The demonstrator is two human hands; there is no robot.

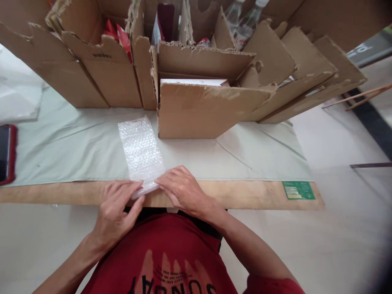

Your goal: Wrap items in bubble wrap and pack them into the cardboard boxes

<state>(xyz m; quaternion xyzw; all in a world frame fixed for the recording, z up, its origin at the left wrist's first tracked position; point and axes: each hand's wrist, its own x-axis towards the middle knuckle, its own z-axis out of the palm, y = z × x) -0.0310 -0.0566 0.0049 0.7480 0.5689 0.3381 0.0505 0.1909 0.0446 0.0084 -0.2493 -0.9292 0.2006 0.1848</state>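
A strip of clear bubble wrap (140, 149) lies on the pale sheet (76, 143) covering the wooden table, running from the cardboard boxes toward me. My left hand (114, 206) and my right hand (180, 188) meet at its near end by the table's front edge. Both hands pinch that end, where the wrap is folded or rolled over something small and flat that I cannot make out. The fingers of both hands are curled and pressed together on the wrap.
A row of torn cardboard boxes (196, 106) stands along the back, holding red packets (118, 34) and clear bottles (245, 20). A phone in a red case (6, 153) lies at the far left. A green label (298, 190) sits on the table's front edge, right.
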